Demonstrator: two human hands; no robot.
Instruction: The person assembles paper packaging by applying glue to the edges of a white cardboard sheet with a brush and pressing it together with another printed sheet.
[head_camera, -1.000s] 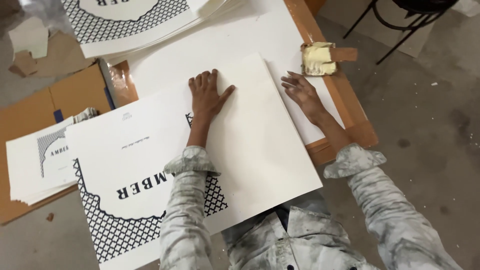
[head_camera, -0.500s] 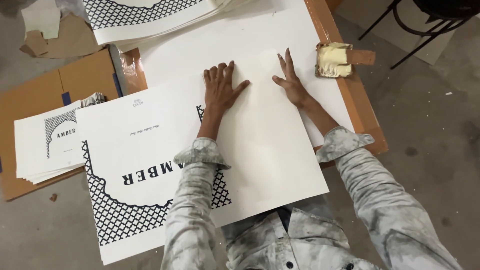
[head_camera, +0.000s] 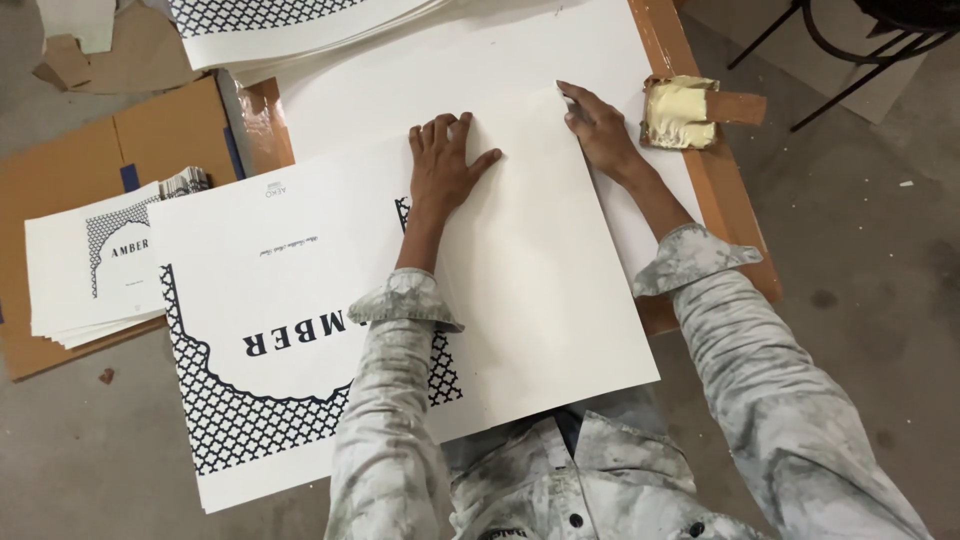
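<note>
A large white printed sheet (head_camera: 300, 300) with a dark lattice border lies across the wooden table (head_camera: 720, 200), hanging over its near and left edges. Its right part is folded over, showing a blank white face (head_camera: 540, 270). My left hand (head_camera: 443, 165) lies flat on that folded face near its far edge, fingers spread. My right hand (head_camera: 598, 125) presses with its fingertips on the far right corner of the fold. Neither hand grips anything.
A stack of similar printed sheets (head_camera: 290, 25) lies at the table's far side. A smaller pile of printed sheets (head_camera: 90, 265) rests on brown cardboard (head_camera: 100, 150) on the floor at left. A yellowish pad on a brown block (head_camera: 680, 112) sits at the table's right edge. Black chair legs (head_camera: 840, 50) stand at far right.
Both hands have slid along the folded sheet toward its far edge. My right hand came in from the right side of the table onto the fold's far right corner.
</note>
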